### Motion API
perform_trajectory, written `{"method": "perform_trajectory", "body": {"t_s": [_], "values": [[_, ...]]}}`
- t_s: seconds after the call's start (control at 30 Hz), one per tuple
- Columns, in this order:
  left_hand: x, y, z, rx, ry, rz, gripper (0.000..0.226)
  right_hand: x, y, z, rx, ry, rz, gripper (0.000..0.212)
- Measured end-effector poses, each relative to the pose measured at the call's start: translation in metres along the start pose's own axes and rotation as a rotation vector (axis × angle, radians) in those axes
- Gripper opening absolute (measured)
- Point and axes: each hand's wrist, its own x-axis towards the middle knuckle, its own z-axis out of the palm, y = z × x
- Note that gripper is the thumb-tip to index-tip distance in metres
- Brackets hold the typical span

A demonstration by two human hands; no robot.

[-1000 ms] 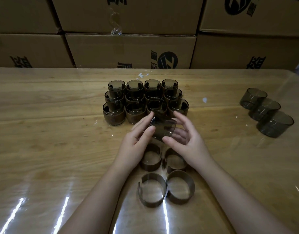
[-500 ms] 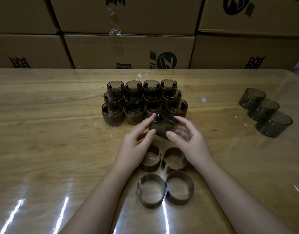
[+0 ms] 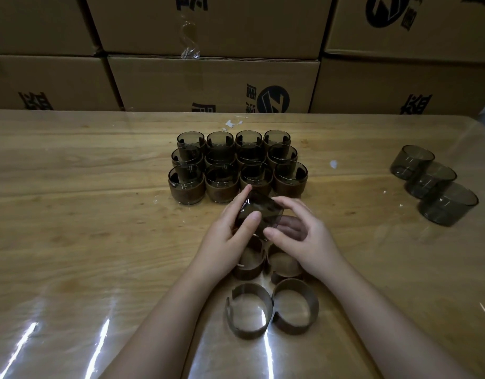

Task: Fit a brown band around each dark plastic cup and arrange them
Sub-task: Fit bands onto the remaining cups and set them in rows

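Both hands, left hand (image 3: 224,236) and right hand (image 3: 304,236), pinch a tilted dark cup (image 3: 259,212) in their grip above loose brown bands (image 3: 249,310) on the counter (image 3: 85,214), just before the banded cups (image 3: 237,165).

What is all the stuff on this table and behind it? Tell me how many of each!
banded cups: 12, dark with brown bands, four-by-three block mid-table
bare cups: 3, dark see-through, in a row at the table's right
held cup: 1, dark, tilted, between both hands
loose bands: 4, brown, on the table nearest the person, two partly under the hands
white scraps: a few, white, beyond and right of the block
table: 1, light wood, shiny clear cover
cardboard boxes: 6 in view, brown with black print, stacked behind the table
left hand: 1, grips the held cup's left side
right hand: 1, curled round its right side
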Motion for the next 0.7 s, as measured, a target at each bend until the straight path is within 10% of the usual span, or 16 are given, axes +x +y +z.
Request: {"method": "perform_trajectory", "body": {"t_s": [0.7], "values": [[-0.002, 0.014, 0.016, 0.227, 0.056, 0.423, 0.049, 0.01, 0.003, -0.007, 0.32, 0.145, 0.105, 0.044]]}}
